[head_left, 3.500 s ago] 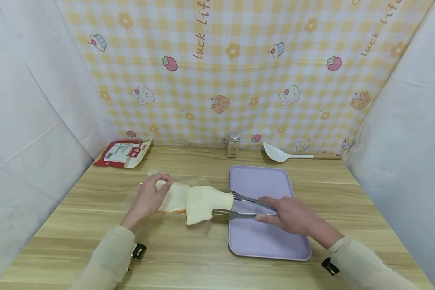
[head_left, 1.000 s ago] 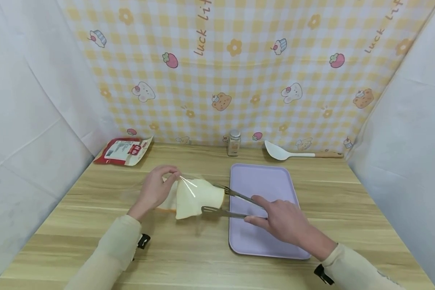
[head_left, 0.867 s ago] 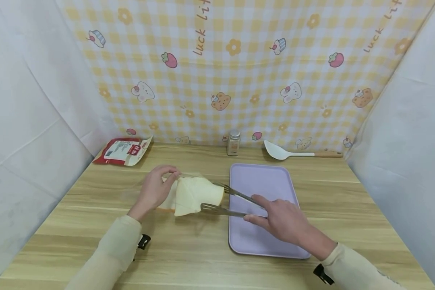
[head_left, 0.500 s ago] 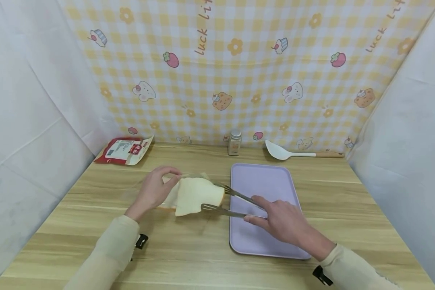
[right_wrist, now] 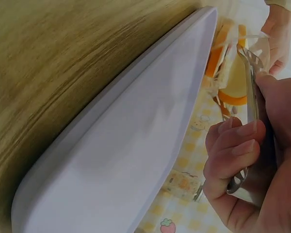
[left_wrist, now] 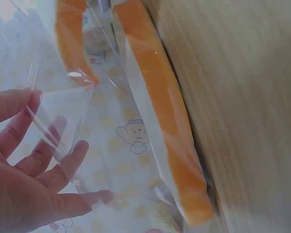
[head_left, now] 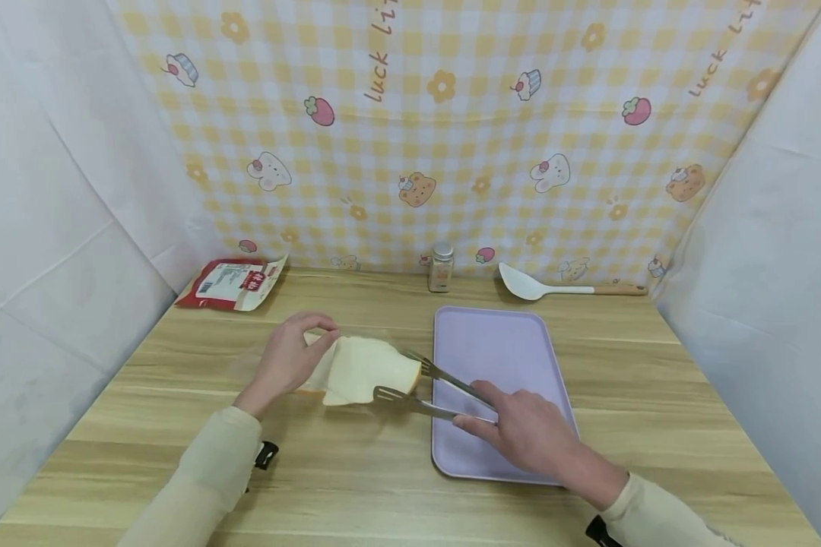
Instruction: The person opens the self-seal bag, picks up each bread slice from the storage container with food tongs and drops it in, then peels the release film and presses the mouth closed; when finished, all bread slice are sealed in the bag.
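In the head view my left hand (head_left: 283, 365) pinches the edge of a clear plastic bag (left_wrist: 63, 109) between thumb and index finger, the other fingers spread in the left wrist view. One bread slice (head_left: 318, 374) lies low inside the bag, its orange crust (left_wrist: 155, 92) near the table. Above it a second slice (head_left: 372, 371) is tilted, its left part behind or within the film; how much is hard to tell. My right hand (head_left: 530, 431) grips metal tongs (right_wrist: 253, 94), whose two prongs straddle the upper slice's right end.
A lilac tray (head_left: 489, 349) lies under my right hand. Behind stand a small seasoning jar (head_left: 441, 272) and a white spoon (head_left: 523, 285) with a wooden handle. A red and white packet (head_left: 232, 285) lies at the back left. Cloth walls close in the table.
Over the longer span my left hand moved right and the tongs carried the upper slice left, so it overlaps the lower one more. Lately the tongs shifted only slightly left.
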`<action>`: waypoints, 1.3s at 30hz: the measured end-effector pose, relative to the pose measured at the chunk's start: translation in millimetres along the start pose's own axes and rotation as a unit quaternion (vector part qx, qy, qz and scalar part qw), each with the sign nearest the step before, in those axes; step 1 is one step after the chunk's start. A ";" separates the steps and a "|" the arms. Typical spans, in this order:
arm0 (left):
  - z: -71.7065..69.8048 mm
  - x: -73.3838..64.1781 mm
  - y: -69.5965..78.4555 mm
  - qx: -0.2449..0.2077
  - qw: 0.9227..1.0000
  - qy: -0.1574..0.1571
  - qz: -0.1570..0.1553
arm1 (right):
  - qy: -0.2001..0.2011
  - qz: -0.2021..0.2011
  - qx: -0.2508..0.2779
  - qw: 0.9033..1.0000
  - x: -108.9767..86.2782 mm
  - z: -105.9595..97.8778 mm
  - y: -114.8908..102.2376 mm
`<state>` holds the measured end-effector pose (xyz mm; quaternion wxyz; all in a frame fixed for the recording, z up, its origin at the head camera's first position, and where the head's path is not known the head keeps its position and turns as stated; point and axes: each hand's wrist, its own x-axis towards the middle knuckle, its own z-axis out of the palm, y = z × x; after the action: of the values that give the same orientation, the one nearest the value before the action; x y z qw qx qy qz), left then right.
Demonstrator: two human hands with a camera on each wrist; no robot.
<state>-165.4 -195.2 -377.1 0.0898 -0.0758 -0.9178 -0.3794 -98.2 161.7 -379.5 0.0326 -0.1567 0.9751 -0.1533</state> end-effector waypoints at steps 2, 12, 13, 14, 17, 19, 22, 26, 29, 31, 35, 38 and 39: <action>0.7 0.2 0.3 -0.002 1.000 0.009 0.002 | 0.000 0.000 0.000 1.000 -1.4 -0.2 -1.6; 3.9 -1.9 3.2 -0.010 1.000 0.016 0.003 | -0.035 0.004 0.038 0.999 -0.6 2.8 -3.7; 4.2 -1.9 2.9 -0.009 1.000 0.018 0.004 | -0.037 0.003 0.040 0.998 -0.6 3.3 -3.8; 4.3 -1.9 2.8 -0.009 1.000 0.020 0.004 | -0.038 0.002 0.042 0.998 -0.5 3.4 -4.0; 4.2 -1.9 2.0 -0.011 1.000 0.021 0.003 | -0.039 0.000 0.046 0.998 -1.0 3.8 -3.4; 3.8 -1.9 1.2 -0.012 1.000 0.023 0.003 | -0.039 -0.001 0.047 0.998 -1.7 3.7 -2.7; 2.9 -2.2 0.5 -0.017 0.999 0.027 0.000 | -0.037 -0.006 0.045 0.998 -2.9 3.5 -1.7; 2.0 -2.4 2.3 -0.019 0.999 0.028 -0.010 | -0.033 -0.018 0.049 0.998 -3.4 2.6 -2.1; 1.7 -2.5 4.2 -0.022 0.999 0.030 -0.022 | -0.033 -0.022 0.055 0.998 -2.2 1.5 -3.6; 2.2 -2.4 4.6 -0.022 0.999 0.036 -0.027 | -0.032 -0.020 0.052 0.998 -1.1 1.0 -4.7; 2.9 -2.4 5.6 -0.018 0.999 0.040 -0.028 | -0.032 -0.008 0.040 0.999 0.0 1.9 -6.2; 1.7 -2.7 6.0 -0.010 0.999 0.032 -0.026 | -0.033 -0.006 0.035 0.999 0.5 3.8 -6.9; 1.3 -2.7 5.6 -0.009 0.999 0.028 -0.025 | -0.033 -0.006 0.034 0.999 0.8 4.4 -7.2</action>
<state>-161.7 -190.6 -374.7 0.1052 -0.0428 -0.9132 -0.3913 -96.4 153.7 -381.4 0.0693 -0.1666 0.9667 -0.1814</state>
